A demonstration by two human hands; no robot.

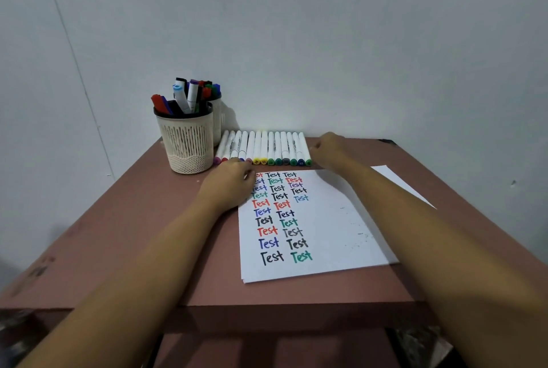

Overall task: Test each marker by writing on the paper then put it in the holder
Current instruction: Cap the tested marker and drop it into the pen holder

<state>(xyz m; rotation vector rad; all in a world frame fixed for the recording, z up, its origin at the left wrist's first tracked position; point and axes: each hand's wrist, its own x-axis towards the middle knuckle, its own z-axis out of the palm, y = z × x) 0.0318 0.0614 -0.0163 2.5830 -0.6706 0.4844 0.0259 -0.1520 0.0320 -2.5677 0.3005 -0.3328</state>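
Right hand (329,151), fingers (315,148) curled in at the end marker (304,148); touching or pinching, can't tell. The row of markers (264,148) runs off to their left. Light, stiff, smooth barrel, likely to roll: best pinched mid-body. Left hand (228,185) rests on the paper (326,219) corner, its fingers hidden. The holder (186,142) stands just beyond on the tabletop (148,234).

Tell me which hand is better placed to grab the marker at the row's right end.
Probably the right hand: its fingers are beside that end marker, while the left hand rests on the paper's top-left corner, at the row's other end.
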